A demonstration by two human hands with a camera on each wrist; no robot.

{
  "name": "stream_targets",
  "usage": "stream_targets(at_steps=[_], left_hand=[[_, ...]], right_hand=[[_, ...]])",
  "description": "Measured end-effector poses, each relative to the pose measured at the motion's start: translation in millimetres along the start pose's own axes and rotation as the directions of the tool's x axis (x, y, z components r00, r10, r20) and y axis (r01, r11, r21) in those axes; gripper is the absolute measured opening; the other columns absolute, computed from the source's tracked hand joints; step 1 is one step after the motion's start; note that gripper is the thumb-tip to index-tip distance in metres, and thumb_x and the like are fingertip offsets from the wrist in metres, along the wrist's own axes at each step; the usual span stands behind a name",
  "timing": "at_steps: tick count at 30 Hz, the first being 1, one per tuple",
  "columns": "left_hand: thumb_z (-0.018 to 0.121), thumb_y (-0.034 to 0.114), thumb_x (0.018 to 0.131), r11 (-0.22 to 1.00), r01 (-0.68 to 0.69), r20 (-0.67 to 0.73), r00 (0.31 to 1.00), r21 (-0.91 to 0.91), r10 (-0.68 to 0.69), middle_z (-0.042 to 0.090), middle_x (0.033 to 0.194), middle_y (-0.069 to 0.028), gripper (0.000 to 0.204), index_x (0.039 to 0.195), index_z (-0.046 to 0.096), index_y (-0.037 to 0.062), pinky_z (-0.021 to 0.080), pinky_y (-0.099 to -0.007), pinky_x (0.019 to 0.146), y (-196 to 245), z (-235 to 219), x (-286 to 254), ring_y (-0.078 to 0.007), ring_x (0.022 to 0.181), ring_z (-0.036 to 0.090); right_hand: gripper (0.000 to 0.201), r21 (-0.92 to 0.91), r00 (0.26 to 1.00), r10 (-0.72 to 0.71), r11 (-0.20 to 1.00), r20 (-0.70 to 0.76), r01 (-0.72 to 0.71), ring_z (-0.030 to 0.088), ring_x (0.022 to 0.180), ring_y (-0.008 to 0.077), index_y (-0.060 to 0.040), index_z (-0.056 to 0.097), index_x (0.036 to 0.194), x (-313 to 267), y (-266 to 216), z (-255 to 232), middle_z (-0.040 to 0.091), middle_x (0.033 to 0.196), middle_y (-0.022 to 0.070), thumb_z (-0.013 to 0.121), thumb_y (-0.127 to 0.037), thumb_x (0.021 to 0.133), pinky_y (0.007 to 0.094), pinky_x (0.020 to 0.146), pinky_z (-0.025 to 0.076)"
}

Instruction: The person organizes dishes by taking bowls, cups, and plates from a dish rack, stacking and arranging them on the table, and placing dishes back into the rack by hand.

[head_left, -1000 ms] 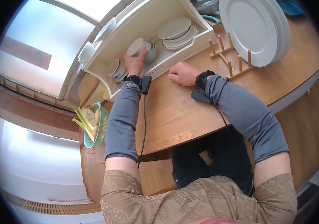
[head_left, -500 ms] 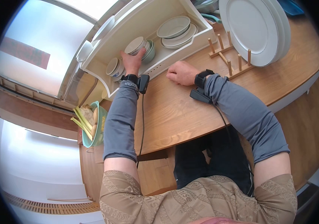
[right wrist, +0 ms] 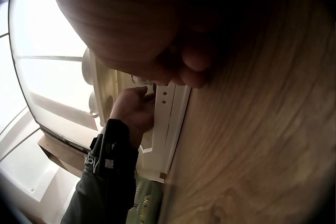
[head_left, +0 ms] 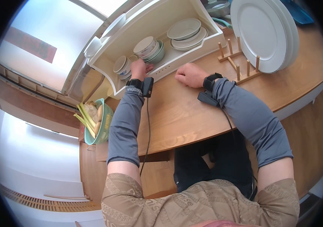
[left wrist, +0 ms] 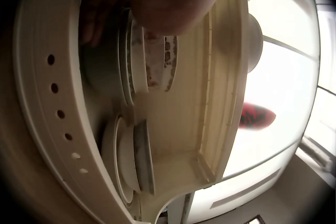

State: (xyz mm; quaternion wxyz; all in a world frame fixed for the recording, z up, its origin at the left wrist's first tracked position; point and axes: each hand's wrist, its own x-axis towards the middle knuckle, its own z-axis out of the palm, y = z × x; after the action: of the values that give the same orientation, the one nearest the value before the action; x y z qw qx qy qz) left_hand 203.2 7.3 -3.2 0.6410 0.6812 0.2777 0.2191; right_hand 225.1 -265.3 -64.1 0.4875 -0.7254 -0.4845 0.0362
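Note:
In the head view, my left hand [head_left: 139, 69] is inside the white shelf unit, low in front of a bowl stack. The stack has white patterned bowls [head_left: 144, 46] on top and a green bowl [head_left: 157, 56] beneath. In the left wrist view, dim fingers [left wrist: 93, 27] lie beside the green bowl [left wrist: 102, 69]; their tips are partly hidden. Smaller white bowls [head_left: 120, 65] stand left of the hand. My right hand [head_left: 192, 75] rests on the wooden table in front of the shelf, fingers loosely curled and holding nothing.
An oval bowl [head_left: 184, 29] sits on plates at the shelf's right. A wooden peg rack [head_left: 241, 75] and large upright white plates [head_left: 259, 36] stand farther right. A green basket [head_left: 106, 123] of vegetables is at the left. Cables run from both wrists.
My left hand has come off the side of the upper white bowls and dropped to the base of the stack. The right hand stays on the table; the head view has shifted slightly.

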Motion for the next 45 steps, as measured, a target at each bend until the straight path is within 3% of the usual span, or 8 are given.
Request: stream_targets(at_steps=[2, 13, 21, 25, 33, 39, 43, 45], left_hand=[[0.044, 0.013, 0.099, 1.0, 0.013, 0.035, 0.999, 0.008, -0.014, 0.063, 0.111, -0.0207, 0.039, 0.132, 0.048, -0.0077, 0.063, -0.0423, 0.066, -2, 1, 10, -0.0357, 0.084, 0.071], [0.048, 0.024, 0.106, 0.995, 0.046, 0.134, 0.989, 0.09, -0.058, 0.064, 0.117, -0.0178, 0.04, 0.132, 0.051, -0.0062, 0.065, -0.0413, 0.069, -1, -8, 31, -0.032, 0.085, 0.07], [0.041, 0.017, 0.108, 0.993, 0.029, 0.213, 0.976, 0.114, -0.053, 0.054, 0.137, -0.0161, 0.038, 0.143, 0.044, 0.0042, 0.066, -0.0433, 0.082, 5, -4, 38, -0.0318, 0.114, 0.062], [0.044, 0.018, 0.107, 0.993, 0.105, 0.135, 0.985, 0.054, -0.111, 0.059, 0.132, -0.0168, 0.036, 0.139, 0.05, 0.0028, 0.066, -0.0423, 0.078, 11, -3, 30, -0.0299, 0.111, 0.065], [0.044, 0.013, 0.103, 0.989, 0.136, 0.217, 0.965, 0.06, -0.145, 0.063, 0.127, -0.0173, 0.039, 0.14, 0.048, 0.0016, 0.065, -0.0393, 0.08, 6, -15, 37, -0.0334, 0.104, 0.069], [0.042, 0.004, 0.098, 0.981, 0.14, 0.385, 0.905, 0.133, -0.181, 0.052, 0.14, -0.0219, 0.051, 0.149, 0.037, 0.0043, 0.067, -0.0388, 0.081, 3, -27, 60, -0.0396, 0.108, 0.067], [0.034, 0.001, 0.097, 0.972, 0.192, 0.331, 0.916, 0.134, -0.226, 0.053, 0.142, -0.0177, 0.052, 0.147, 0.044, 0.0086, 0.065, -0.0404, 0.081, 1, -28, 63, -0.0376, 0.104, 0.068], [0.045, 0.007, 0.099, 0.984, 0.139, 0.382, 0.908, 0.108, -0.17, 0.056, 0.138, -0.0207, 0.05, 0.148, 0.039, 0.0058, 0.067, -0.0363, 0.079, 0, -29, 62, -0.0395, 0.105, 0.069]], right_hand=[[0.026, -0.007, 0.994, 0.098, 0.995, 0.048, -0.098, 0.069, 0.084, 0.0394, -0.0018, 0.076, 0.094, -1, -4, -2, 0.072, 0.086, 0.0214, 0.064, -0.025, 0.091, 0.0456, 0.079, 0.054], [0.026, 0.005, 0.99, 0.126, 0.992, 0.062, -0.127, 0.069, 0.086, 0.0399, -0.0022, 0.076, 0.097, -1, -7, -5, 0.072, 0.09, 0.022, 0.063, -0.024, 0.092, 0.0448, 0.079, 0.054], [0.027, 0.036, 0.989, 0.142, 0.989, 0.046, -0.144, 0.069, 0.087, 0.04, -0.0018, 0.076, 0.097, -2, -6, -2, 0.072, 0.091, 0.0224, 0.064, -0.025, 0.091, 0.0452, 0.08, 0.054], [0.027, 0.002, 0.993, 0.113, 0.994, 0.045, -0.113, 0.069, 0.085, 0.0392, -0.0018, 0.075, 0.098, -1, -6, -5, 0.072, 0.089, 0.0219, 0.063, -0.024, 0.092, 0.0447, 0.079, 0.054], [0.026, 0.134, 0.971, 0.211, 0.965, 0.109, -0.225, 0.069, 0.078, 0.036, -0.0019, 0.075, 0.096, 0, -5, -2, 0.071, 0.08, 0.0196, 0.063, -0.025, 0.093, 0.044, 0.074, 0.054], [0.026, 0.054, 0.996, 0.087, 0.995, 0.021, -0.088, 0.068, 0.066, 0.0284, -0.001, 0.074, 0.093, -1, -2, -1, 0.07, 0.071, 0.0159, 0.062, -0.024, 0.095, 0.0407, 0.069, 0.054], [0.026, 0.087, 0.981, 0.177, 0.979, 0.081, -0.184, 0.069, 0.07, 0.0299, -0.0012, 0.075, 0.093, -2, -6, -3, 0.07, 0.071, 0.016, 0.062, -0.024, 0.094, 0.0422, 0.071, 0.054], [0.026, 0.084, 0.982, 0.176, 0.98, 0.075, -0.182, 0.069, 0.07, 0.0298, -0.001, 0.074, 0.093, -2, -6, -3, 0.07, 0.071, 0.0158, 0.062, -0.024, 0.094, 0.0423, 0.071, 0.054]])
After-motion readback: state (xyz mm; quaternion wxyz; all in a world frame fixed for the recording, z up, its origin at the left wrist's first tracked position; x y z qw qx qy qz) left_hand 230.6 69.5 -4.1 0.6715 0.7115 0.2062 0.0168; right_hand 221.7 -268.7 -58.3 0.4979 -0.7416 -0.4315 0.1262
